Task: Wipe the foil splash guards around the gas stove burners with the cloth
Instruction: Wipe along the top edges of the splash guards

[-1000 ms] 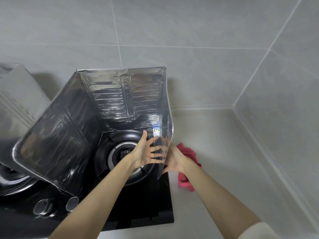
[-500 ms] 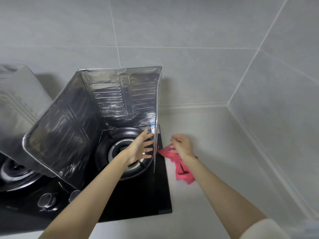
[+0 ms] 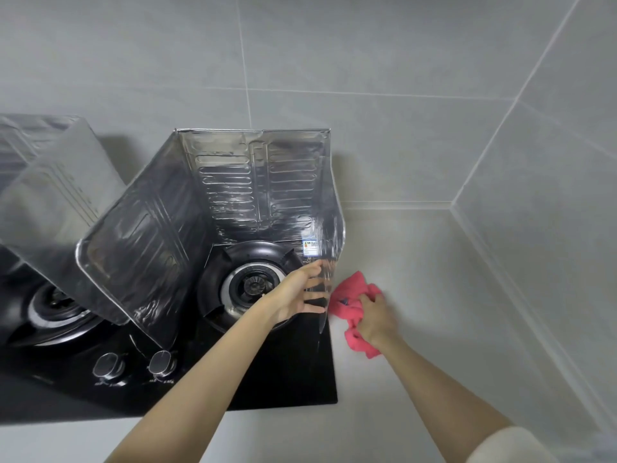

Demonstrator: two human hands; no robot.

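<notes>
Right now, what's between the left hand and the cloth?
Head view: the right foil panel. The left hand touches its inner face; the cloth, gripped by the right hand, lies outside.

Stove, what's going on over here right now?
A person is cleaning the foil splash guard around the right burner. The left hand, fingers straight, braces the inner side of the guard's right panel. The right hand grips a pink cloth on the counter just outside that panel.

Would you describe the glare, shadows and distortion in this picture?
Head view: the wide lens slants the grey wall tile seams; the embossed silver foil splash guard shows patchy glare and casts shadows behind it; the crumpled pink cloth looks sharp.
</notes>
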